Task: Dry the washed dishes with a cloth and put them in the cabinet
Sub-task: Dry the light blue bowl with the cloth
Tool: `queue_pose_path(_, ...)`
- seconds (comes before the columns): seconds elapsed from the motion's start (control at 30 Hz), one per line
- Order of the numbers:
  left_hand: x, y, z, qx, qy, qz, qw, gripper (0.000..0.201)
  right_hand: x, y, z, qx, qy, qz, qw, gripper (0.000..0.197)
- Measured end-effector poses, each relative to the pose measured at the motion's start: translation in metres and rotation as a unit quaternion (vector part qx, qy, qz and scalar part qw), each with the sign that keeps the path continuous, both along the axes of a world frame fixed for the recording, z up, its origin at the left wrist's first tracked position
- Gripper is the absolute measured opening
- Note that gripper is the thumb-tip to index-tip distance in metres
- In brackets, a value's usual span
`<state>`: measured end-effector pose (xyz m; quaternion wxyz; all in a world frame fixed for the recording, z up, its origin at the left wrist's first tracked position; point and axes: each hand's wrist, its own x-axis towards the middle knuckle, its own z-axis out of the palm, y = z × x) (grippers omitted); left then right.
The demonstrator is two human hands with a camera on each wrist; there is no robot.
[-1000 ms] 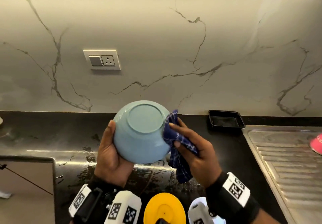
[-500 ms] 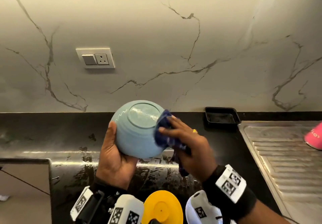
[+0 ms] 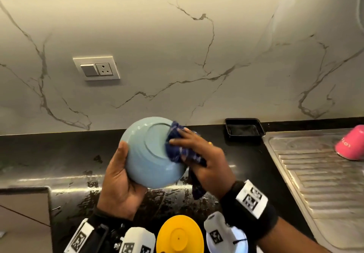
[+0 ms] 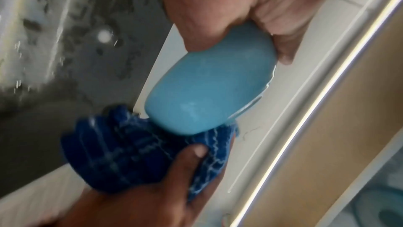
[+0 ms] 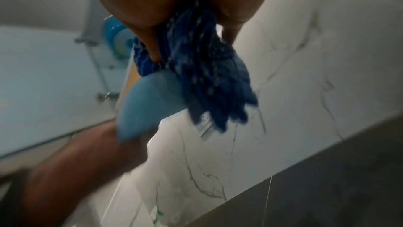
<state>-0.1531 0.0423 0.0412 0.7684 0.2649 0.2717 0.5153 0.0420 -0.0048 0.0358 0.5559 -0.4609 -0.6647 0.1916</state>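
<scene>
The bowl [image 3: 151, 154], likely glazed, rigid, slippery and breakable, is cupped in the left hand [image 3: 120, 178] while the cloth [image 3: 181, 150] is bunched in the right hand [image 3: 204, 160].

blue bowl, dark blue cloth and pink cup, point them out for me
blue bowl [image 3: 141, 160], head view, on its outer side wall
dark blue cloth [image 3: 177, 150], head view, on the bunched part
pink cup [image 3: 350, 146], head view, on its side

Black tray [image 3: 244, 129] beside wall; wall socket [image 3: 96, 68].
</scene>
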Motion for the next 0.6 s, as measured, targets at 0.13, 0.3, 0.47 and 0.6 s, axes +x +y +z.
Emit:
queue_pose_path(0.13,0.003,-0.002,-0.003,0.025,0.060,0.025,0.998,0.099,-0.002,0.014,0.015,-0.053,-0.038,-0.002,0.998,0.053)
queue_pose_path(0.3,-0.002,0.007,0.004,0.042,0.053,0.059,0.996,0.101,-0.009,0.002,0.017,0.001,-0.186,0.032,0.982,0.059)
queue_pose_path(0.47,0.004,0.004,0.008,0.062,0.049,0.052,0.995,0.054,0.011,0.017,0.014,-0.067,-0.071,-0.049,0.994,0.057)
queue_pose_path(0.6,0.010,0.003,0.014,0.072,0.053,0.044,0.995,0.048,-0.011,0.017,0.033,-0.027,-0.087,-0.009,0.996,0.062)
